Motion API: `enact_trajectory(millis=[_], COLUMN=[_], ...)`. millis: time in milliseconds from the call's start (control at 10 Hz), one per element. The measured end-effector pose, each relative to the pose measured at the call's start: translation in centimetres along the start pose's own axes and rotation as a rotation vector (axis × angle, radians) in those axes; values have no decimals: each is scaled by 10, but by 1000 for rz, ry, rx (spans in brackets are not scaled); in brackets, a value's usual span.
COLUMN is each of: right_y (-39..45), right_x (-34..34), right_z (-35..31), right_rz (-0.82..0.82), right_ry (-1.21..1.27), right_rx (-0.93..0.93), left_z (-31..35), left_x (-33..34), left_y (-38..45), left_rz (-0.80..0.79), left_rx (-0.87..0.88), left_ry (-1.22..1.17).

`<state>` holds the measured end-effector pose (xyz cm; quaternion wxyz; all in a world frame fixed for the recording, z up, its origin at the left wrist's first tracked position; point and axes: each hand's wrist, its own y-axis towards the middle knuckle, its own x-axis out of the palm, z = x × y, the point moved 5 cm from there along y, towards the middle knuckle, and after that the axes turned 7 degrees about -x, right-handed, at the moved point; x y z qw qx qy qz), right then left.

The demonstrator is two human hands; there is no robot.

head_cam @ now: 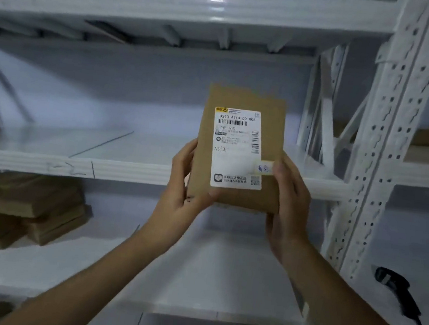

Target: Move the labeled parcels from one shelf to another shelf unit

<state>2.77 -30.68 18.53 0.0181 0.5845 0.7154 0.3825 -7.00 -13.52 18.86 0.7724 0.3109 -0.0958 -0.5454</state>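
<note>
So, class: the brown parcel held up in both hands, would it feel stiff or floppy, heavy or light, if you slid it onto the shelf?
The brown parcel probably is fairly stiff: it stands upright, unbent, though gripped only at its lower end by the left hand and right hand. It looks thin and flat, so likely light. Laid flat, it should slide, not roll.

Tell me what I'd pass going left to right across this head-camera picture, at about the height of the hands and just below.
Stack of brown parcels on the lower shelf → left hand → labeled parcel held in both hands → right hand → white perforated upright → black handheld scanner.
</note>
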Motion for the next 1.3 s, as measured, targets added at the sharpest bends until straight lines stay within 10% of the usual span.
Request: enact_trajectory(millis=[700, 1300], right_y=[-17, 8], right_x=[396, 395], right_z=[125, 190], right_rz=[-274, -228], right_ry=[-142, -562], right_rx=[-1, 113], left_z=[-72, -140], left_x=[-390, -417], left_y=[62, 112], left_rz=[288, 402], left_rx=[-202, -496], left_ry=[-155, 169])
